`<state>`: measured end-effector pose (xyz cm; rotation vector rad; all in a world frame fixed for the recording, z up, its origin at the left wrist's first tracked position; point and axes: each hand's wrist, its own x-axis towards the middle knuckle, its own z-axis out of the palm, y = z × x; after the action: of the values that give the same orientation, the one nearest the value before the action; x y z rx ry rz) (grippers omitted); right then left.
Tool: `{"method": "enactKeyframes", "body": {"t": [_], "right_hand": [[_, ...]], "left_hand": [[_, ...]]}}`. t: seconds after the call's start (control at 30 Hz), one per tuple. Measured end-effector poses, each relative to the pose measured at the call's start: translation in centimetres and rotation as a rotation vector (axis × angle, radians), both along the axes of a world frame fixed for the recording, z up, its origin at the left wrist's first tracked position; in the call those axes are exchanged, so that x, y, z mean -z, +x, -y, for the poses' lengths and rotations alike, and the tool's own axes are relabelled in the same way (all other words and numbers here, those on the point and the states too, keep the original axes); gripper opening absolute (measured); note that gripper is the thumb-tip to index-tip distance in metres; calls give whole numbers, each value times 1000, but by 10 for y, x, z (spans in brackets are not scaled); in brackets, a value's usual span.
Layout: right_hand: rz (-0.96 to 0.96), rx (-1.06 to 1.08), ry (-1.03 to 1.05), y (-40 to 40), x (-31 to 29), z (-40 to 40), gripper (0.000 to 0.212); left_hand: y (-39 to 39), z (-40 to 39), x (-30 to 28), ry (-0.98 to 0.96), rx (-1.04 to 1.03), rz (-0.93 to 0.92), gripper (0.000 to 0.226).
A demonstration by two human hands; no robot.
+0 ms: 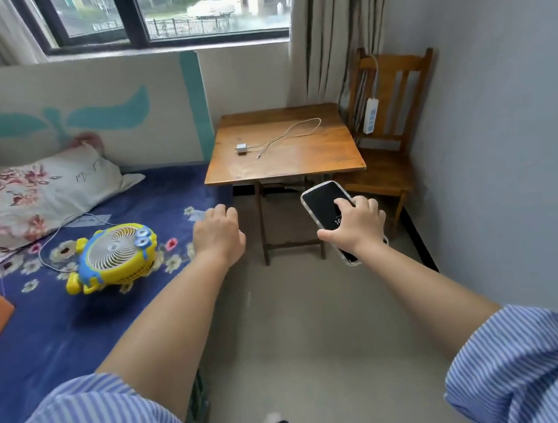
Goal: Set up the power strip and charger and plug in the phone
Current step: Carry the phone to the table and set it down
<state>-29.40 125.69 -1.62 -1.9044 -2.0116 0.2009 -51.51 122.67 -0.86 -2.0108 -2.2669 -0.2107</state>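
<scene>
My right hand [356, 224] grips a black phone [324, 203] in a clear case, screen up, held in the air in front of the small wooden table [317, 159]. On the table lie a white charger block [240, 149] and its white cable [292, 134], looped toward the back. A white power strip [368, 116] hangs by its cord against the back of the wooden chair [393, 96] to the right of the table. My left hand [218, 234] hovers with curled fingers near the bed's edge and holds nothing.
A bed [41, 322] with a blue flowered sheet fills the left side, with a yellow and blue toy-shaped fan [117, 254] and a flowered pillow [28, 196] on it. A grey wall [505, 153] runs along the right. Tiled floor [300, 329] lies between bed and wall.
</scene>
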Motion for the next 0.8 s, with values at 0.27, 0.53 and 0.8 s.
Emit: {"method": "enactKeyframes", "body": {"t": [0.27,0.53,0.8], "right_hand": [[27,-15,-31,-92,-3,-181,64],[53,-97,-80,-150,23,-357,61],[40,-213,-204,-215,56,-517,55]], "left_hand": [[-89,-179,1,-91,-18,-60,30],[-135,-339,38,-164,-49,-39,32],[-183,-473,74,-273,-158,18,31]]}}
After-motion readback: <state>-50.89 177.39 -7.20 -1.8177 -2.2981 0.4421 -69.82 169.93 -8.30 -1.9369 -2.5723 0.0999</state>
